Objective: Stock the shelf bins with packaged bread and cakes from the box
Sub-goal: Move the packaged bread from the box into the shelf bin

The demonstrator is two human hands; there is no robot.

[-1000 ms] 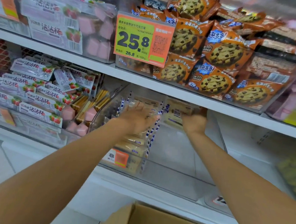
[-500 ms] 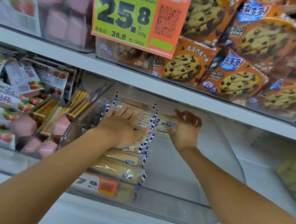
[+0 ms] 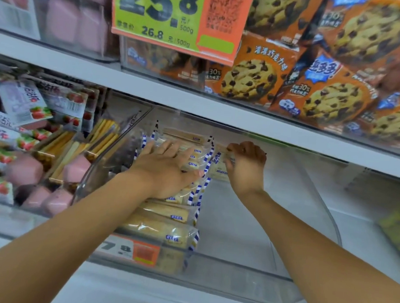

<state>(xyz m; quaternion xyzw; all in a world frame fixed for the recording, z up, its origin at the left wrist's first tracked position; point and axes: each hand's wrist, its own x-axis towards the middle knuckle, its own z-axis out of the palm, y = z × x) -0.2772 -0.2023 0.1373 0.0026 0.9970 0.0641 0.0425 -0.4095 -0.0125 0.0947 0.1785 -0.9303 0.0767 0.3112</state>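
In the clear bin (image 3: 319,205), the bread packs (image 3: 166,229) are held down by the wide, flat left grip (image 3: 167,170) and one pack (image 3: 218,168) is pinched by the right grip (image 3: 247,166), so they could be tipped sideways if let go early.

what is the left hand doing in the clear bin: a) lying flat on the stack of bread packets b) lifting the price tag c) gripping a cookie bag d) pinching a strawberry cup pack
a: the left hand lies with straight fingers on the stack of bread packets in the clear bin, while the right hand pinches a single bread packet beside it.
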